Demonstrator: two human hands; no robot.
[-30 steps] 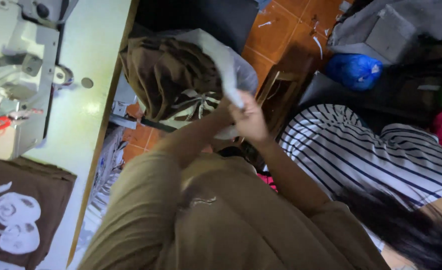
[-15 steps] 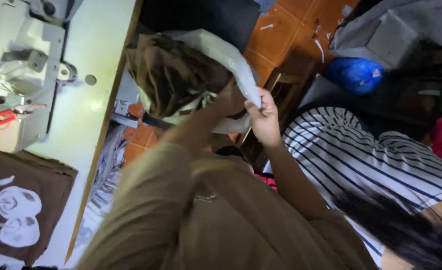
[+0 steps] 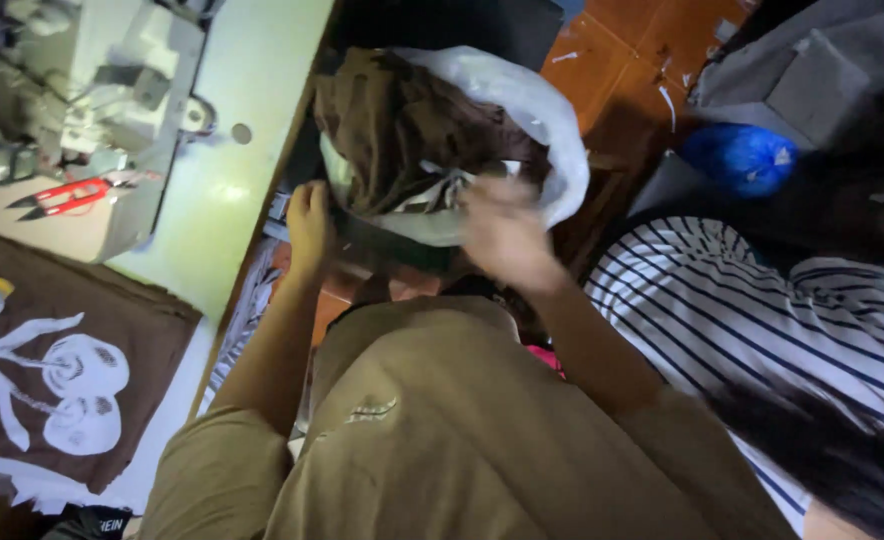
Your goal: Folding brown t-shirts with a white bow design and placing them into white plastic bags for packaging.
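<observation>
Sewing machine (image 3: 82, 90) tops pale table (image 3: 252, 190) beside orange tiled floor (image 3: 622, 60).

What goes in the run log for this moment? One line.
left hand: grips bag edge | right hand: blurred, at bag rim | white plastic bag: holds brown cloth | sewing machine: on table

A sewing machine (image 3: 72, 90) stands at the far left of the desk (image 3: 232, 200), snips (image 3: 62, 195) beside it and printed cloth (image 3: 52, 370) nearer. Right of the desk, a bag (image 3: 552, 130) holds folded fabric (image 3: 402, 130), with both hands at its near rim.
</observation>
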